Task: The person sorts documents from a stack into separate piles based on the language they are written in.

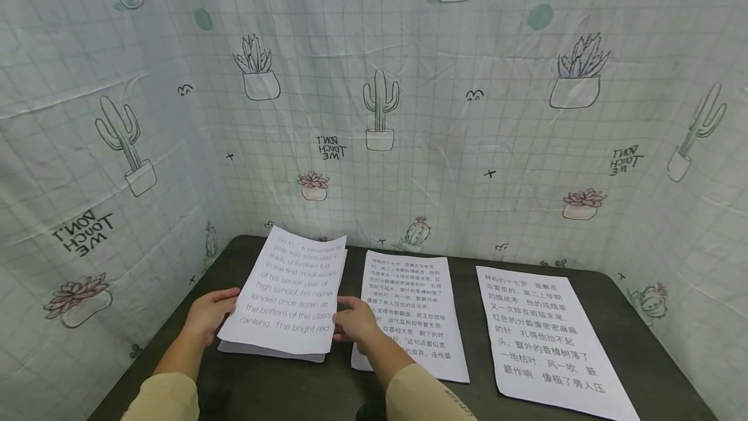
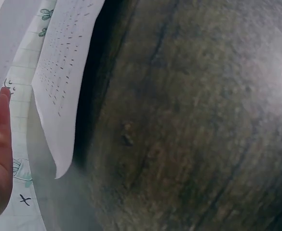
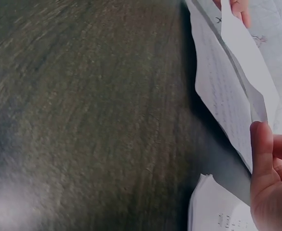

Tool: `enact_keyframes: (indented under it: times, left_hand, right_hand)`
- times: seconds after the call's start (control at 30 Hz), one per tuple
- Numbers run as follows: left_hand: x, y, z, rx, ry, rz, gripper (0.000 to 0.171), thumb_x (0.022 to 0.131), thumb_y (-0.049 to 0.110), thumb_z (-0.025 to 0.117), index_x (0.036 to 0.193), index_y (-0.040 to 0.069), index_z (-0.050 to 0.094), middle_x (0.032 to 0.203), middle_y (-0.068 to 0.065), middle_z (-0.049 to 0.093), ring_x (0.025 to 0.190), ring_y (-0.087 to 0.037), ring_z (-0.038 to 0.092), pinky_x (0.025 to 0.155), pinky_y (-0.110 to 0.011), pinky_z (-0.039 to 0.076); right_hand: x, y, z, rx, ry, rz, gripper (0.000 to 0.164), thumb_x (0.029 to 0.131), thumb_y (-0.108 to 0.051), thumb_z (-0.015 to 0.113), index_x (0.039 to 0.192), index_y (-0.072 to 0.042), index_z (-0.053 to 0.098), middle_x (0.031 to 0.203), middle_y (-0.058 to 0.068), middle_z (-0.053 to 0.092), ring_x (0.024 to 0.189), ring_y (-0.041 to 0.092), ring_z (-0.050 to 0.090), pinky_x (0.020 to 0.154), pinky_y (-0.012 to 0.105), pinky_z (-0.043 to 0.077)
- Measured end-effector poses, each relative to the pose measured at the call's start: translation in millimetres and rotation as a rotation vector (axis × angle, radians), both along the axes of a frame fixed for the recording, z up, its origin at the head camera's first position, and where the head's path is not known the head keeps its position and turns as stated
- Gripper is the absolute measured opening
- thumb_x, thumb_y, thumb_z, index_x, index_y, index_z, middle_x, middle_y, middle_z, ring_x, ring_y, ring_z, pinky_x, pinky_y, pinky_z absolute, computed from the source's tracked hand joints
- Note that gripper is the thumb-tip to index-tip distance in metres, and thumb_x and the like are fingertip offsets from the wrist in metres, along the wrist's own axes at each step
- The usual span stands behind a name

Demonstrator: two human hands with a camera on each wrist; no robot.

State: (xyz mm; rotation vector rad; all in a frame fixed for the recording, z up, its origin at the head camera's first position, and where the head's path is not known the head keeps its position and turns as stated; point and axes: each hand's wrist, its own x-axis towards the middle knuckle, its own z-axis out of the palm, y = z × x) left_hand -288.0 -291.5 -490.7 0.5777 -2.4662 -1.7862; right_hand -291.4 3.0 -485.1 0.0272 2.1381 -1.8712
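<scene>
Near the table's [image 1: 304, 388] left edge, the left hand [image 1: 209, 317] has thumb and fingers closed on the left side of the English-text paper [image 1: 286, 294], which is held raised, tilted, over a lower paper [image 1: 271, 349] lying on the table. The right hand [image 1: 358, 327] pinches the opposite side between thumb and fingers, with little gap between them. To handle this well, I would keep both grips level and light, so the paper neither buckles nor creases, and square its edges to the lower paper before letting go. The right forearm crosses the middle stack [image 1: 409, 284], so it should stay high enough not to drag it.

Counting from the left: one raised paper, perhaps several sheets, over one or more lower sheets; one middle stack of several sheets, towards the table's back edge; then one Chinese-text paper [image 1: 537, 336] near the right edge, its sheet count unclear. Two hands work here.
</scene>
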Motion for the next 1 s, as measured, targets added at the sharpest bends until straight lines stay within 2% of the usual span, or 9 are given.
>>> enact_keyframes:
  times: [0.23,0.7,0.8,0.87,0.93,1.0]
  left_hand:
    - [-1.5,-1.0,-8.3,-0.027,-0.025,0.035,0.039,0.097,0.005,0.050,0.134,-0.006,0.053,0.134,-0.030,0.055,0.086,-0.017,0.064,0.066,-0.026,0.053]
    - [1.1,2.0,-22.4,-0.086,-0.012,0.067,0.038,0.094,0.004,0.052,0.130,-0.007,0.056,0.130,-0.029,0.059,0.106,-0.037,0.061,0.068,-0.026,0.048]
    - [2.1,1.7,-23.7,-0.088,-0.011,0.073,0.039,0.094,0.003,0.050,0.131,-0.007,0.055,0.132,-0.030,0.057,0.112,-0.042,0.058,0.076,-0.033,0.050]
    - [2.5,1.6,-24.6,-0.083,-0.013,0.074,0.039,0.095,0.003,0.049,0.132,-0.008,0.053,0.134,-0.031,0.055,0.117,-0.044,0.056,0.085,-0.043,0.051]
    - [2.4,1.9,-25.2,-0.065,-0.020,0.075,0.040,0.095,0.003,0.048,0.134,-0.008,0.051,0.136,-0.031,0.053,0.121,-0.044,0.053,0.096,-0.052,0.047]
    - [2.2,2.5,-25.3,-0.042,-0.027,0.076,0.041,0.095,0.004,0.048,0.135,-0.008,0.049,0.138,-0.032,0.051,0.125,-0.044,0.051,0.105,-0.055,0.042]
  right_hand:
    - [3.6,-6.4,-3.6,0.033,-0.015,-0.011,0.051,0.086,0.004,0.057,0.137,0.002,0.051,0.093,0.013,0.068,0.071,0.014,0.067,0.061,0.027,0.059]
    - [3.6,-11.5,-14.1,0.146,-0.049,-0.016,0.046,0.090,0.003,0.060,0.135,0.003,0.053,0.087,0.010,0.068,0.067,0.013,0.067,0.056,0.025,0.058]
    - [3.1,-12.8,-15.4,0.154,-0.062,-0.008,0.045,0.090,0.002,0.060,0.135,0.003,0.053,0.087,0.010,0.068,0.069,0.014,0.067,0.057,0.026,0.058]
    - [2.3,-14.0,-16.6,0.165,-0.069,-0.003,0.045,0.090,0.001,0.061,0.134,0.004,0.054,0.086,0.010,0.067,0.070,0.015,0.066,0.057,0.027,0.058]
    - [2.0,-15.2,-17.5,0.176,-0.071,0.001,0.045,0.090,0.000,0.060,0.134,0.005,0.054,0.085,0.010,0.066,0.070,0.015,0.066,0.057,0.027,0.059]
    - [1.8,-15.9,-17.7,0.186,-0.068,0.006,0.045,0.090,-0.001,0.060,0.134,0.006,0.054,0.085,0.010,0.065,0.070,0.016,0.065,0.058,0.028,0.059]
